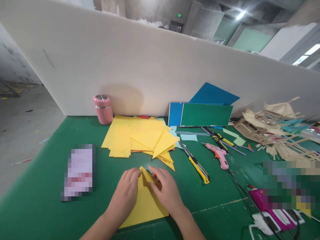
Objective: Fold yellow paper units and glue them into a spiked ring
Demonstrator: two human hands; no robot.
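A sheet of yellow paper (145, 211) lies near the table's front edge, its far end folded to a point with a raised flap. Along the left side of that point, my left hand (127, 190) has its fingers bent and closed on the paper's edge. On the other side, my right hand (167, 188) grips the folded flap between thumb and fingers. Parts of the fold are hidden behind the fingers. Just beyond both hands sits a pile of yellow paper pieces (140, 133), some cut or folded into triangles.
To the right lie a yellow utility knife (198, 170), a pink glue gun (217, 155) with its cord, and a wooden stick model (270, 130). A pink flask (103, 110) stands at the back left. Blue and green boards (206, 115) lean against the white partition (155, 66).
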